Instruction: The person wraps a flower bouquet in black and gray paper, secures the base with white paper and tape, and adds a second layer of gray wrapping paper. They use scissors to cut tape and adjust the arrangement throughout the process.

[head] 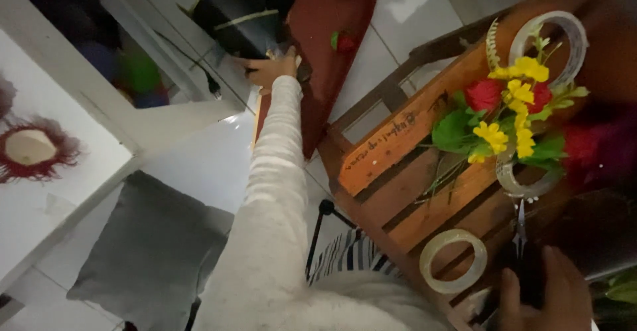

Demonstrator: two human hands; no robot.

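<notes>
On the wooden slatted table (411, 171), the landmark for all that follows, a bunch of red and yellow artificial flowers (511, 115) lies toward its far end, with clear tape rolls (453, 260) around it: one on the near slats, another just under the blooms. Beyond the table's left edge, pale floor tiles (398, 32) leave open room, while a grey cushion (149, 245) lies well off to the left. The left hand (271, 69), arm stretched long in a white sleeve, reaches away from the table to touch red wrapping paper (332, 52) beside a black bag (235, 9); fingers look curled, grasp unclear. At the table's near corner, the right hand (544, 294) is closed around dark-handled scissors (521, 251), blades pointing at the flowers.
</notes>
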